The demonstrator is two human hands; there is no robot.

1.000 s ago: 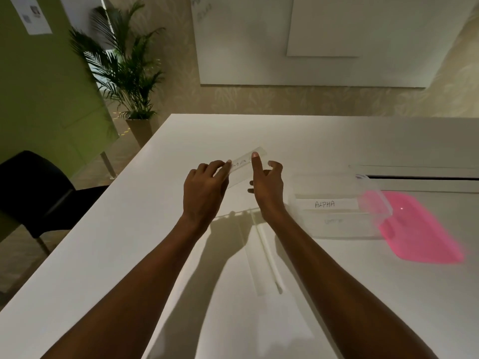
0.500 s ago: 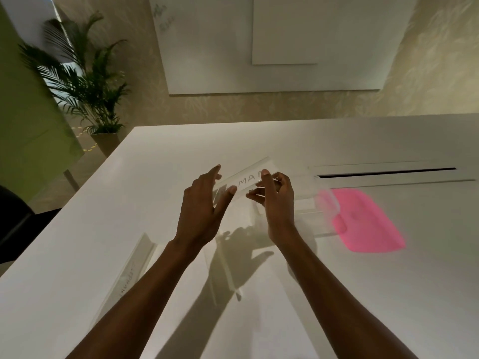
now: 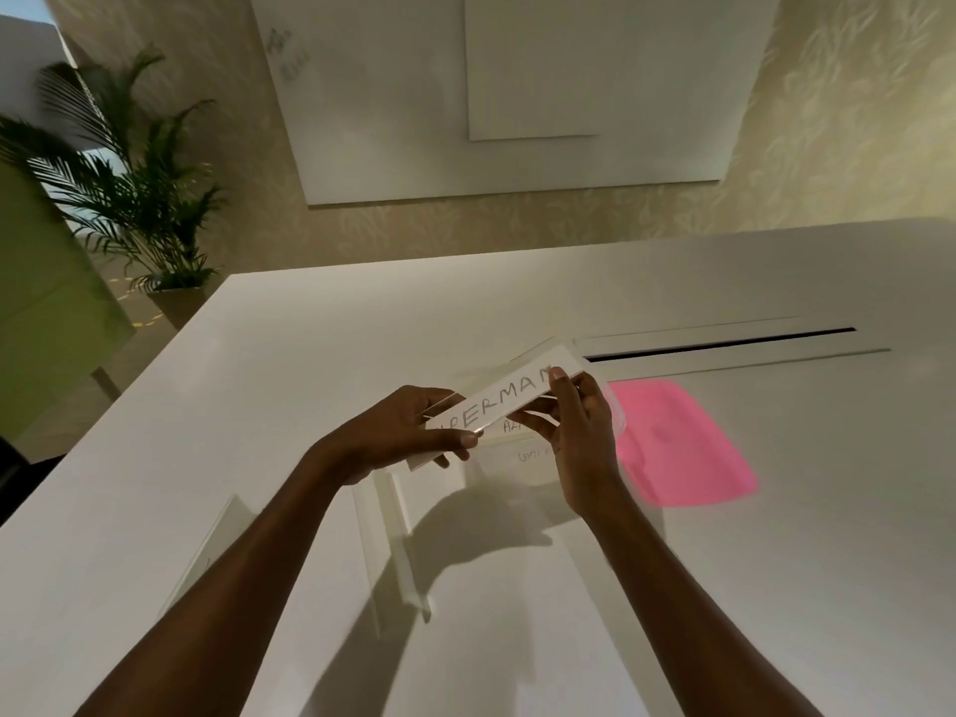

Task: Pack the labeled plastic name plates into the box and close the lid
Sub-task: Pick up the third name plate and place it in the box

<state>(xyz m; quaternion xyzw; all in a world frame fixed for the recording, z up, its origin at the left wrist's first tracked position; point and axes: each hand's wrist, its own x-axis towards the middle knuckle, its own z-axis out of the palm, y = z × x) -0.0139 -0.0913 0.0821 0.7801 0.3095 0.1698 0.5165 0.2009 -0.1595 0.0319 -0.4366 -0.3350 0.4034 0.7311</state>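
Clear plastic plate (image 3: 509, 401) is hanging tilted over the box (image 3: 619, 414). The left hand (image 3: 398, 432) is pinching its 8 o'clock end, the right hand (image 3: 584, 432) its 2 o'clock end. Levelling it first, then lowering it flat, is looking wisest. Handwriting is showing "PERMAN"; a second plate (image 3: 514, 426) beneath is showing only "A". Pink lid (image 3: 677, 447) is lying at the box's 3 o'clock.

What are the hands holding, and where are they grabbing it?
The name plate, by its two ends: left hand grips the nearer end, right hand pinches the farther end.
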